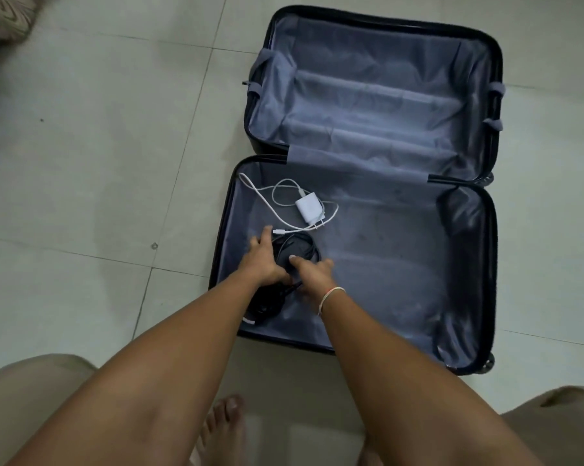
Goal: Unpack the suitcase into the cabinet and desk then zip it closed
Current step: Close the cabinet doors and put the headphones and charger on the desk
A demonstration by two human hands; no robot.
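Observation:
A dark hard-shell suitcase (485, 230) lies wide open on the tiled floor, both halves lined in grey-blue fabric. In the near half lies a white charger (309, 210) with its white cable looped around it. Just below it is a black bundle of cable (299, 250), with more black cord trailing toward the near left corner. My left hand (262, 260) grips the left side of that bundle. My right hand (312, 277) pinches it from the right, thumb on top. The far half holds nothing.
Grey floor tiles surround the suitcase. A patterned fabric edge (4, 18) shows at the top left corner. My bare feet (223, 428) and knees are at the bottom of the view, close to the suitcase's near edge.

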